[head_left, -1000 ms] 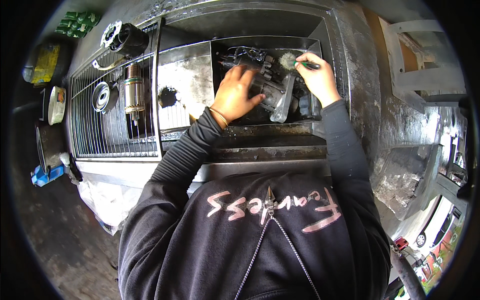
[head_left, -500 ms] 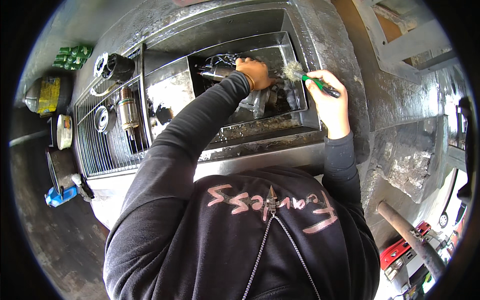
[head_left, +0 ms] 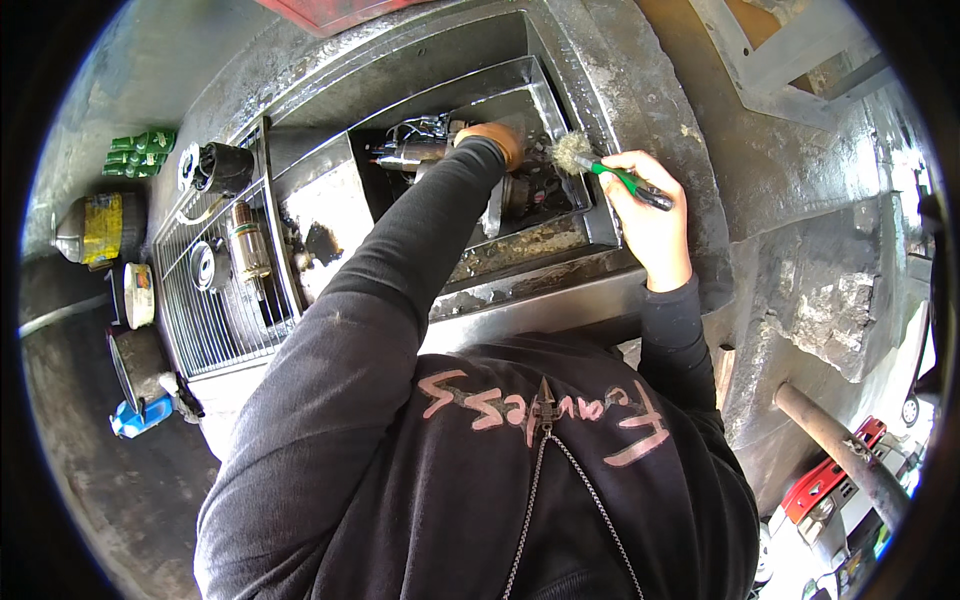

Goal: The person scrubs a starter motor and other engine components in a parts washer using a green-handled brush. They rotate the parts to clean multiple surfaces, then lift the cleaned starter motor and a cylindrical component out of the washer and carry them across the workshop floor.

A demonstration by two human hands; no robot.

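My left hand (head_left: pixel 492 143) reaches down into a dark metal tray (head_left: pixel 592 225) among greasy machine parts. Its fingers are hidden behind the wrist and sleeve, so any hold they have is out of sight. To the left of that hand lies a silvery cylindrical part (head_left: pixel 405 156); a dark round part (head_left: pixel 516 195) sits to its lower right in the wet tray. My right hand (head_left: pixel 655 225) is closed around a brush (head_left: pixel 620 178) with a green and black handle. The brush's pale, frayed bristles stand over the tray's right rim, apart from the parts.
Left of the tray, a wire rack (head_left: pixel 190 325) bears a motor armature (head_left: pixel 249 242), a black housing (head_left: pixel 228 168) and a round metal cap (head_left: pixel 206 267). Green bottles (head_left: pixel 140 152) and a blue container (head_left: pixel 142 415) lie farther left. A rusty pipe (head_left: pixel 835 440) stands at lower right.
My left hand has gone deeper into the tray, its fingers now hidden, and the parts below it look shifted. The brush stays by the right rim in my right hand. The view has shifted slightly.
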